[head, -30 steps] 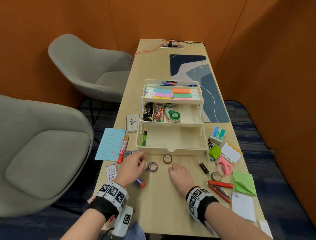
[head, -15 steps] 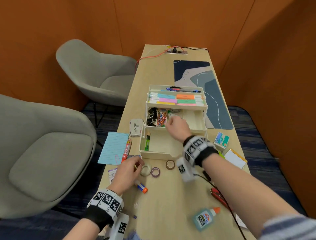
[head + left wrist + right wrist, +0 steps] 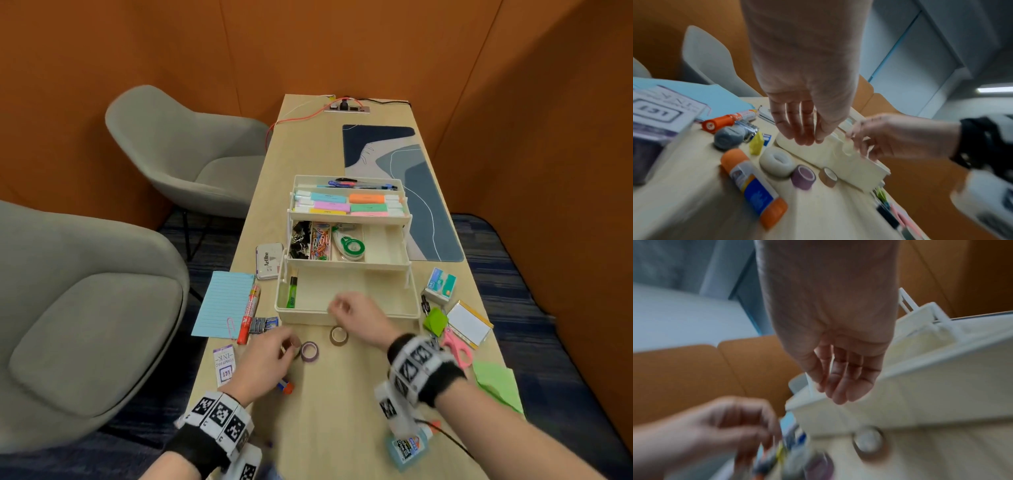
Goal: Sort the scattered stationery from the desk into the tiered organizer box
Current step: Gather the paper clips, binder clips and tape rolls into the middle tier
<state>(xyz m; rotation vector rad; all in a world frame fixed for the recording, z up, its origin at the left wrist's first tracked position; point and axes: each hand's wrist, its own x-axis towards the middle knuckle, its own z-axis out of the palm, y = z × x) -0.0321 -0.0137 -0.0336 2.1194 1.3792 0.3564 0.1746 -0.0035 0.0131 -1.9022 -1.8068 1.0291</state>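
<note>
Orange-walled booth, long wood desk (image 3: pixel 329 411). Tiered organizer box (image 3: pixel 346 313) sits mid-desk, cream, trays fanned open. Three small tape rolls, white (image 3: pixel 777 160), purple (image 3: pixel 309 351) and brown (image 3: pixel 338 335), lie just beside its front wall. Light, stiff rings, likely to roll; pinch across the rim. Left hand (image 3: pixel 265 359) hovers over the white roll, fingers relaxed, holding nothing. Right hand (image 3: pixel 356 318) is over the box's front edge, loose and empty.

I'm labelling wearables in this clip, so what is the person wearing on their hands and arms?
Both hands are bare. The left hand and right hand each have a black wristband wrapped by a white band of black square markers, with a white marker-tagged block hanging below. A thin black cable trails from the right wristband. A striped sleeve isn't visible now.
</note>
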